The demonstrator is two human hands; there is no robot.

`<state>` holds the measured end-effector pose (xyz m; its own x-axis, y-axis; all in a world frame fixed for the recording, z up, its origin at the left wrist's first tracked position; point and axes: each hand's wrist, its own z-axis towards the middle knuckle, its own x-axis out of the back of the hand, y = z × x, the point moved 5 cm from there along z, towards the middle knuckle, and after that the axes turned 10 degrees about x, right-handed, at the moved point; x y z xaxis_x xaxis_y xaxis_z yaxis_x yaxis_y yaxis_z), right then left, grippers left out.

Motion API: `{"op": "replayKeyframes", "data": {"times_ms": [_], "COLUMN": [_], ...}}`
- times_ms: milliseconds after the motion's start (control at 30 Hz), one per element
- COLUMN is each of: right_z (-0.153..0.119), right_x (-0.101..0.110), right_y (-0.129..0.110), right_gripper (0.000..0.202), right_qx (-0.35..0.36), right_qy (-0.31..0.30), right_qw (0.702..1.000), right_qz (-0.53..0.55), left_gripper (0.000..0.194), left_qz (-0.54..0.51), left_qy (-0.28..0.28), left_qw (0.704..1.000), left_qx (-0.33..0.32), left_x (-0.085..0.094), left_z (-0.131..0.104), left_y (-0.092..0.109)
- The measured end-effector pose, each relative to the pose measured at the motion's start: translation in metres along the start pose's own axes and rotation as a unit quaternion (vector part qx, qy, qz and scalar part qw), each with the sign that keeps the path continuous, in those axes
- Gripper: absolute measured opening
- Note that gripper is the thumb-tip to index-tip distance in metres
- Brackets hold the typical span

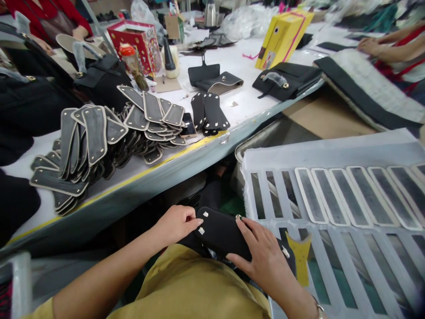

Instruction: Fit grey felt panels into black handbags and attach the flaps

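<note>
At the left edge of the white slatted rack [282, 157], a person [189, 283] holds a black panel [221, 228] — left hand [179, 223] pinching the end farther from the rack, right hand [264, 252] spanning its width, fingertips [244, 226] at a small shiny piece [238, 217] — presumably to steady it.

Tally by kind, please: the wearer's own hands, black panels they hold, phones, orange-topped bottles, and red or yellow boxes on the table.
Hands: 2 (left hand, right hand)
Black panel, partly covered: 1
Phone: 1
Orange-topped bottle: 1
Red box: 1
Yellow box: 1
Total: 7
</note>
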<state>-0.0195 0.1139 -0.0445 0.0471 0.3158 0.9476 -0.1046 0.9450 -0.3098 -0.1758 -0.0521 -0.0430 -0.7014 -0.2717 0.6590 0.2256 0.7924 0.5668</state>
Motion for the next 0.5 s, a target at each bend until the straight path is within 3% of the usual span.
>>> {"op": "replayKeyframes", "data": {"times_ms": [267, 500], "right_z": [0.045, 0.056], "right_x": [-0.009, -0.018], "right_y": [-0.036, -0.04], "right_gripper": [0.063, 0.064], "right_qx": [0.006, 0.002], "right_qy": [0.012, 0.019], "right_qw": [0.999, 0.999], "right_qz": [0.046, 0.044], "left_gripper": [0.033, 0.034], "left_qz": [-0.01, -0.071], "left_qy": [-0.005, -0.003], "left_qw": [1.0, 0.997], "left_qx": [-0.008, 0.0], "left_x": [0.0, -0.003], "left_z": [0.0, 0.005], "left_y": [-0.001, -0.011]}}
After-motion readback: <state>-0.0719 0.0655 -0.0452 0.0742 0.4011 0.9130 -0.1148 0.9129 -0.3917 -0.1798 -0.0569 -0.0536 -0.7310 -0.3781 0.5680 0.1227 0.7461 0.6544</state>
